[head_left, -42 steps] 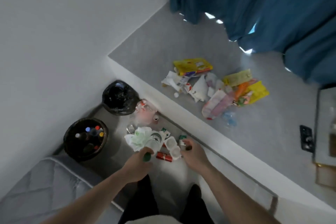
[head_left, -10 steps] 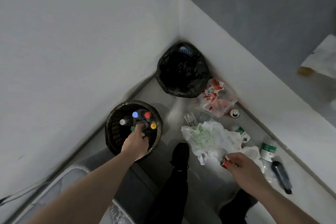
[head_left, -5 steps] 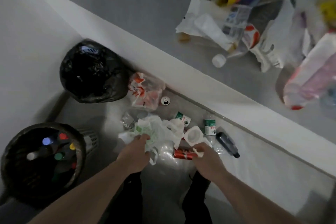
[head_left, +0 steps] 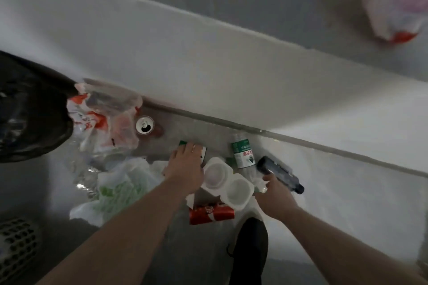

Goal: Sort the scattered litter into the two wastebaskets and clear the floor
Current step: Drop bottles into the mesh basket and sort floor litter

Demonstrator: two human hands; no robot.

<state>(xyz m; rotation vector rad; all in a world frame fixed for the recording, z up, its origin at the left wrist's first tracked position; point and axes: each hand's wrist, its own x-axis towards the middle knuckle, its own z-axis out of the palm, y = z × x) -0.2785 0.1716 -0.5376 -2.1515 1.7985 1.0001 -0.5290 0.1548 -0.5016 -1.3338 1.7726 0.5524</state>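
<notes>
Litter lies on the grey floor below a white step [head_left: 208, 71]. My left hand [head_left: 185, 166] reaches forward, its fingers resting flat on a small green-and-white bottle [head_left: 203, 151]. My right hand [head_left: 275, 196] is closed around a dark bottle [head_left: 281, 173] lying on its side. Between the hands sits a white twin cup pack [head_left: 228, 183], with a red can [head_left: 212, 214] below it. A clear bottle with a green label [head_left: 243, 152] lies against the step. The black-lined wastebasket [head_left: 27, 118] is at the left edge, and the rim of the mesh wastebasket [head_left: 16, 245] shows at lower left.
A red-and-white plastic bag [head_left: 104, 120] and an upright open can [head_left: 145, 125] lie near the black wastebasket. A white-and-green plastic bag [head_left: 120, 190] is under my left arm. My dark shoe [head_left: 250, 250] stands near the red can. A pink-white bag [head_left: 393, 2] lies on the upper level.
My left hand left the white-and-green bag and moved forward onto the green-and-white bottle. My right hand moved right from the red can and closed on the dark bottle. The view came closer.
</notes>
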